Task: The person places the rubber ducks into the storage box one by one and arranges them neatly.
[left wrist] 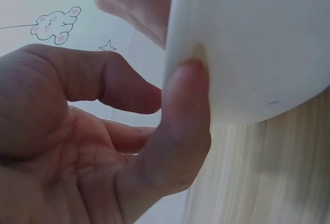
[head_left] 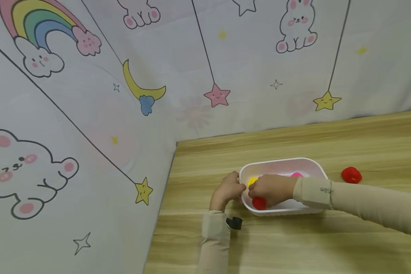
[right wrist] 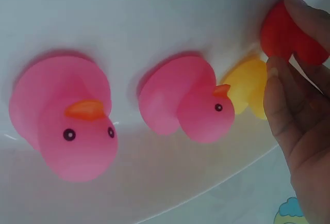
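My left hand (head_left: 228,189) grips the left end of a white plastic basin (head_left: 281,212), its fingers at the rim in the left wrist view. Reaching into that same end, my right hand (head_left: 274,188) pinches a red rubber duck (right wrist: 283,33) between thumb and fingers. Just beyond those fingers, a yellow rubber duck (right wrist: 247,84) is partly hidden by them. Two pink rubber ducks (right wrist: 67,115) with orange beaks sit in the basin, one behind the other along its wall. From the head view, my right hand and sleeve cover much of the inside.
A second red object (head_left: 351,175) lies on the wooden table (head_left: 205,160), right of the basin. White cloth printed with cartoon bears, rabbits and stars (head_left: 217,95) hangs along the table's back and left edges. A small black device (head_left: 234,223) is strapped at my left wrist.
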{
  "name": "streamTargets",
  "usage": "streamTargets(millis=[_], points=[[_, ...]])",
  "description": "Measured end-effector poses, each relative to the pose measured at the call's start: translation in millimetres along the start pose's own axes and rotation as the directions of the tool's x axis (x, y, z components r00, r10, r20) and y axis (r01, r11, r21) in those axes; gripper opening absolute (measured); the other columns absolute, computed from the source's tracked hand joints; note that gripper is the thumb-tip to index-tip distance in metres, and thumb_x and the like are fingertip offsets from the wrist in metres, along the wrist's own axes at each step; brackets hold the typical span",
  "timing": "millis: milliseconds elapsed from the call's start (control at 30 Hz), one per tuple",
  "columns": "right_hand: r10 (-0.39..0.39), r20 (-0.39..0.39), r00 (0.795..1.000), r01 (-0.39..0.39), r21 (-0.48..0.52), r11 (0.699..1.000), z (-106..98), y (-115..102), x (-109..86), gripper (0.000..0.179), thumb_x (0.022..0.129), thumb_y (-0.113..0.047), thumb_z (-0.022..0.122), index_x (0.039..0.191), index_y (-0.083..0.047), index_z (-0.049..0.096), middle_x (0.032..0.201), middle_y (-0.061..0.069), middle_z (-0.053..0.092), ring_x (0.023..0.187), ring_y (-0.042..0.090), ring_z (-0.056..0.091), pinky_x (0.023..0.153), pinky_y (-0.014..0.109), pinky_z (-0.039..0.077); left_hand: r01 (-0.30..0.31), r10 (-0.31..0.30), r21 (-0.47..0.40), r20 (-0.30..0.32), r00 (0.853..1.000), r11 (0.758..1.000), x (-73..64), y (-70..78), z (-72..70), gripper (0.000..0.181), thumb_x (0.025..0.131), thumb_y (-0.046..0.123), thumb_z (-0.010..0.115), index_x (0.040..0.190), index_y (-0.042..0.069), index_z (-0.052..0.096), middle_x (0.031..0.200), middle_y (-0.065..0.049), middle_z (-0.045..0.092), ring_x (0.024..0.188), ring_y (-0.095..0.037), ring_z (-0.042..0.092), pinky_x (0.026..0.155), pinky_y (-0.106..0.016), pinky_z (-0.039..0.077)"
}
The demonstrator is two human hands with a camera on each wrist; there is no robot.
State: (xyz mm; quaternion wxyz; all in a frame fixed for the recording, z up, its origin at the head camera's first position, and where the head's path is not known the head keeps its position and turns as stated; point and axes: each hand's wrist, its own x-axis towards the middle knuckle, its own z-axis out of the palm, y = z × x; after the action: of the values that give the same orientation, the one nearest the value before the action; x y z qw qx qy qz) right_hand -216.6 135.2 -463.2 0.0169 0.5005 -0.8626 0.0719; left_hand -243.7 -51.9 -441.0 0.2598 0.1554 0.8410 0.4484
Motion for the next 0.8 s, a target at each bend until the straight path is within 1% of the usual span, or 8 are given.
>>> streamTargets(millis=[100,267,400,467,533,600,700,800], points=[[-0.005,0.018,1.0,0.007,-0.095,0.995,4,-1,0.2,0.031,0.068,-0.014,0.088,0.087,-0.014,0.065,0.079,-0.007,0.059,0.058,0.01,0.052,0.054,0.021,0.048,-0.005,0.005,0.013,-0.002,1.0,1.0,-0.7,0.1,0.2,0.035,0.084,-0.008,0.054,0.119,-0.015,0.052,0.083,-0.013,0.055,0.054,-0.02,0.057,0.057,-0.045,0.063],[-0.011,0.011,1.0,0.012,-0.136,0.991,3,-2,1.1,0.033,0.068,-0.017,0.089,0.089,-0.015,0.065,0.08,-0.007,0.058,0.058,0.009,0.051,0.053,0.021,0.048,-0.011,0.011,0.016,-0.004,1.0,1.0,-1.7,0.3,0.4,0.033,0.085,-0.007,0.054,0.117,-0.014,0.052,0.083,-0.013,0.054,0.053,-0.019,0.056,0.058,-0.046,0.063],[-0.013,-0.01,1.0,0.011,-0.129,0.992,-1,-4,-2.9,0.031,0.07,-0.022,0.088,0.088,-0.016,0.064,0.082,-0.007,0.058,0.056,0.008,0.049,0.052,0.02,0.046,-0.014,0.014,0.008,-0.003,1.0,1.0,-1.6,0.6,3.0,0.03,0.084,-0.007,0.053,0.114,-0.013,0.053,0.084,-0.013,0.054,0.054,-0.02,0.057,0.056,-0.045,0.063],[0.014,-0.004,1.0,-0.014,-0.086,0.996,-4,-4,-5.6,0.031,0.07,-0.022,0.088,0.088,-0.016,0.064,0.083,-0.007,0.058,0.059,0.007,0.048,0.054,0.019,0.046,-0.016,0.016,-0.003,0.001,1.0,1.0,-1.1,0.1,4.6,0.03,0.084,-0.007,0.053,0.113,-0.013,0.053,0.085,-0.013,0.054,0.054,-0.02,0.057,0.056,-0.045,0.063],[0.063,0.019,0.998,-0.063,-0.023,0.998,-10,-4,-8.7,0.031,0.071,-0.022,0.089,0.091,-0.015,0.067,0.085,-0.006,0.059,0.063,0.007,0.048,0.057,0.019,0.046,-0.02,0.02,-0.009,0.006,1.0,1.0,-0.7,-0.6,5.4,0.03,0.084,-0.007,0.054,0.114,-0.012,0.053,0.086,-0.014,0.055,0.054,-0.021,0.058,0.055,-0.043,0.063],[0.118,0.035,0.992,-0.119,0.038,0.992,-17,-5,-12.2,0.032,0.072,-0.022,0.089,0.096,-0.013,0.069,0.088,-0.005,0.062,0.069,0.007,0.05,0.064,0.02,0.049,-0.023,0.023,-0.016,0.016,1.0,1.0,0.0,-1.8,5.7,0.032,0.084,-0.007,0.054,0.115,-0.013,0.052,0.087,-0.014,0.056,0.055,-0.02,0.058,0.055,-0.043,0.063],[0.211,0.043,0.977,-0.215,0.133,0.968,-29,-7,-19.5,0.037,0.075,-0.023,0.09,0.106,-0.009,0.073,0.097,-0.004,0.067,0.079,0.01,0.058,0.078,0.026,0.056,-0.024,0.025,-0.012,0.026,0.999,1.0,0.4,-3.1,3.7,0.034,0.084,-0.006,0.055,0.118,-0.013,0.051,0.089,-0.014,0.056,0.056,-0.02,0.058,0.056,-0.043,0.063],[0.304,0.035,0.952,-0.303,0.229,0.925,-41,-8,-30.2,0.042,0.078,-0.022,0.088,0.114,-0.007,0.073,0.107,-0.002,0.071,0.093,0.017,0.065,0.09,0.036,0.058,-0.035,0.036,-0.009,0.025,0.999,0.999,0.3,-3.6,0.4,0.037,0.084,-0.005,0.055,0.119,-0.014,0.05,0.09,-0.015,0.057,0.056,-0.02,0.058,0.057,-0.044,0.063]])
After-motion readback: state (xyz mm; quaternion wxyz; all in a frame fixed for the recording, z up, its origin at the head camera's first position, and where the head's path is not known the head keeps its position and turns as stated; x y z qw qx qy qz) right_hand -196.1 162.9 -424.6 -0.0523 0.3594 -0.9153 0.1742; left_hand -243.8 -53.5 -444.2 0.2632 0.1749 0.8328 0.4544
